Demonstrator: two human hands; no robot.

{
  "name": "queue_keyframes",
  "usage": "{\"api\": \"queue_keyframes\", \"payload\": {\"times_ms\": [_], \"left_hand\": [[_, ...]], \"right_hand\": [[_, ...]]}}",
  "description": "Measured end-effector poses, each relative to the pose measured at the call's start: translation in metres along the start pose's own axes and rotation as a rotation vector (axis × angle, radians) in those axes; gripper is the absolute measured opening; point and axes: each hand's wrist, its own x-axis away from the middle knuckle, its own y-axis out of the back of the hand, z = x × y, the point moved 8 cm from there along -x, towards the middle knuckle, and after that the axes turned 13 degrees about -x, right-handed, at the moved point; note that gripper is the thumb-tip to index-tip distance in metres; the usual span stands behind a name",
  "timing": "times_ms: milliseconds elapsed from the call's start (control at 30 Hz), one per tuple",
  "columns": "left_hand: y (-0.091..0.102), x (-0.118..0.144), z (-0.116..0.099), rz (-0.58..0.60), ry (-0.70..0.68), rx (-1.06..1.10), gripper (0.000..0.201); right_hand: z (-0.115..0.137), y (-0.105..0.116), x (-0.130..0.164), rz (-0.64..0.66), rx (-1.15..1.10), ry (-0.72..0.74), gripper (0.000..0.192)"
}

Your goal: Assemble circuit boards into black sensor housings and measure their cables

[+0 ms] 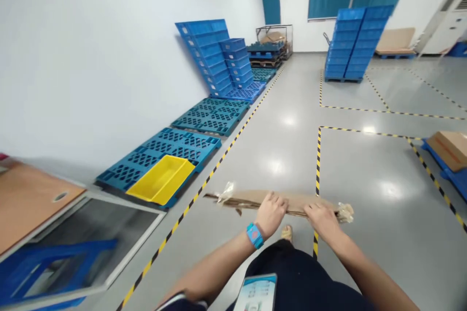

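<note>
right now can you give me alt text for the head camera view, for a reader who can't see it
Both hands, left hand and right hand, hold a flattened cardboard piece level over a grey floor marked with yellow-black tape. Along the white wall at left lie blue pallets, one bearing a yellow bin; stacked blue crates stand farther back.

The person wore a bright blue wristwatch with a red mark on its face on the left wrist, bare forearms, dark navy trousers, and a sandal on one foot.
</note>
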Motion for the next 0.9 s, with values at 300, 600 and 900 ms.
{"api": "queue_keyframes", "payload": {"times_ms": [300,600,900], "left_hand": [[0.000,-0.487,0.197,-0.402,-0.195,0.055,0.065],[-0.030,-0.891,0.563,-0.501,0.390,0.654,0.065],[-0.299,-1.213,0.939,-0.341,0.972,1.586,0.101]], "right_hand": [[-0.353,0.060,-0.370,-0.115,-0.248,-0.449,0.049],[-0.622,0.111,-0.790,-0.238,-0.826,-0.582,0.051],[-0.837,0.131,-1.286,-0.083,-1.515,-0.588,0.056]]}}
